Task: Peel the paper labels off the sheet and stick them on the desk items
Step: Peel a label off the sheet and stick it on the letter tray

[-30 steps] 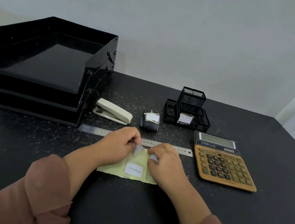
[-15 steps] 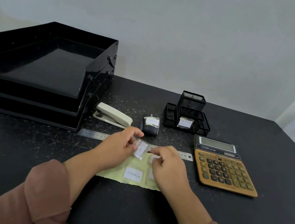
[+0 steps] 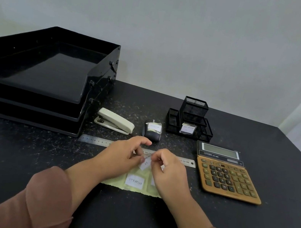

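Note:
A pale yellow label sheet [image 3: 133, 188] lies on the black desk near its front edge, with a white label reading STAPLER [image 3: 135, 181] stuck on it. Just above the sheet, my left hand [image 3: 122, 154] and my right hand [image 3: 170, 169] pinch a small white label [image 3: 145, 164] between their fingertips; it is lifted off the sheet and tilted. A steel ruler [image 3: 92, 140] lies right behind my hands, partly hidden by them. Behind it are a cream stapler [image 3: 115, 121], a dark mouse [image 3: 152, 131] carrying a label, and a mesh pen holder [image 3: 191, 119] carrying a label.
A stack of black letter trays [image 3: 37, 78] fills the back left. A gold calculator [image 3: 225, 172] lies to the right of my hands. The desk's right edge runs along a pale wall corner.
The small label has come off the sheet and now hangs between both hands' fingertips. My view has tilted slightly, so the desk items sit lower in the frame.

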Motion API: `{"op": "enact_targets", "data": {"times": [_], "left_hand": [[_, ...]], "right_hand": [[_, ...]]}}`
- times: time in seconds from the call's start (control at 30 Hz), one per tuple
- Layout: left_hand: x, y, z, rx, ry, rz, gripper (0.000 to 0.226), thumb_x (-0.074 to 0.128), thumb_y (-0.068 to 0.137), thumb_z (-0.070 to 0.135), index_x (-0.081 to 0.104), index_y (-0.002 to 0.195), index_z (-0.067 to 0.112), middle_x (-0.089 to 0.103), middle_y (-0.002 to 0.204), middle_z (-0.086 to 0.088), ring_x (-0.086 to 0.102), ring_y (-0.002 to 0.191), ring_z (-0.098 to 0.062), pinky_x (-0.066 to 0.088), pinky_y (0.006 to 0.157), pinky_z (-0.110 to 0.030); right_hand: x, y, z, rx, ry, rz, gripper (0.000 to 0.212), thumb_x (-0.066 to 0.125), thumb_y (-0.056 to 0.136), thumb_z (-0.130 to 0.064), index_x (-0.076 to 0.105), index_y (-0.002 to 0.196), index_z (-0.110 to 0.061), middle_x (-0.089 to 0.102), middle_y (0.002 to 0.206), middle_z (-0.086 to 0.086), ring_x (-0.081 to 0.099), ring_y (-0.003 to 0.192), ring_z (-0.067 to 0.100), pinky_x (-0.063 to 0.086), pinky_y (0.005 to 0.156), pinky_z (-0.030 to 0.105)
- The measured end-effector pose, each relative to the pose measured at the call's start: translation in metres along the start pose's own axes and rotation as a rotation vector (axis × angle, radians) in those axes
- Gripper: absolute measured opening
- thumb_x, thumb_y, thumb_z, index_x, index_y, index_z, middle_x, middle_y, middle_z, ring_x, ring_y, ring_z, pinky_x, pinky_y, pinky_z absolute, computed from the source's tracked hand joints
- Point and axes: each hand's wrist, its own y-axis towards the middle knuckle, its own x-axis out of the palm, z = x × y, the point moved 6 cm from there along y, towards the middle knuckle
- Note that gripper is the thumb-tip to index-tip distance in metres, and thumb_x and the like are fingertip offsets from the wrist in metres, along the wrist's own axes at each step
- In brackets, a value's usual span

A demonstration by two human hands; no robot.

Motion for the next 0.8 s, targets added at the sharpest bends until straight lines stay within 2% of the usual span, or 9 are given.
{"op": "enact_targets", "data": {"times": [0.13,0.23,0.37,0.47,0.57,0.7,0.8], "left_hand": [[-0.004,-0.003,0.007,0.031,-0.048,0.056,0.040,0.059,0.086,0.034,0.040,0.117,0.051,0.060,0.087,0.024,0.047,0.054,-0.002,0.039,0.057,-0.011],[-0.007,-0.004,0.007,0.010,-0.125,0.083,0.041,0.062,0.084,0.032,0.042,0.114,0.052,0.060,0.088,0.022,0.049,0.063,-0.001,0.040,0.064,-0.009],[-0.009,-0.009,0.008,-0.011,-0.223,0.072,0.042,0.065,0.083,0.026,0.045,0.107,0.054,0.059,0.075,0.015,0.049,0.063,0.004,0.041,0.062,-0.010],[-0.022,-0.014,0.010,-0.010,-0.267,0.158,0.042,0.065,0.083,0.021,0.045,0.105,0.051,0.059,0.068,0.016,0.049,0.060,0.004,0.040,0.060,-0.008],[-0.042,-0.020,0.012,-0.026,-0.311,0.255,0.039,0.063,0.084,0.017,0.046,0.112,0.038,0.058,0.065,0.013,0.050,0.058,0.003,0.039,0.061,-0.013],[-0.083,-0.034,0.013,-0.054,-0.264,0.408,0.037,0.061,0.083,0.016,0.046,0.112,0.031,0.063,0.070,0.002,0.054,0.060,-0.001,0.041,0.062,-0.022],[-0.115,-0.042,0.013,-0.081,-0.186,0.486,0.033,0.060,0.082,0.019,0.046,0.109,0.031,0.065,0.075,-0.001,0.058,0.061,-0.007,0.043,0.057,-0.021]], "right_hand": [[-0.004,-0.003,0.004,0.048,0.075,0.049,0.020,0.051,0.083,-0.008,0.055,0.077,-0.026,0.056,0.071,-0.012,0.050,0.070,-0.001,0.039,0.059,0.010],[-0.009,-0.002,0.005,0.110,0.188,0.105,0.022,0.055,0.084,-0.009,0.057,0.076,-0.030,0.060,0.075,-0.010,0.053,0.073,0.000,0.043,0.062,0.012],[-0.017,0.001,-0.003,0.132,0.284,0.130,0.026,0.057,0.084,-0.009,0.062,0.077,-0.034,0.065,0.081,-0.011,0.056,0.077,-0.004,0.043,0.066,0.007],[-0.018,0.005,-0.017,0.117,0.305,0.103,0.028,0.058,0.084,-0.011,0.065,0.076,-0.036,0.066,0.083,-0.013,0.058,0.076,-0.002,0.046,0.064,0.010],[-0.016,0.013,-0.037,0.099,0.352,0.091,0.026,0.059,0.083,-0.011,0.067,0.076,-0.035,0.067,0.080,-0.014,0.059,0.076,0.000,0.045,0.068,0.016],[-0.006,0.027,-0.073,0.057,0.406,0.057,0.024,0.061,0.081,-0.010,0.066,0.076,-0.033,0.065,0.077,-0.013,0.057,0.069,-0.001,0.048,0.064,0.017],[0.006,0.040,-0.100,0.022,0.428,0.037,0.020,0.061,0.080,-0.010,0.065,0.076,-0.029,0.062,0.074,-0.013,0.056,0.067,0.004,0.047,0.061,0.019]]}}
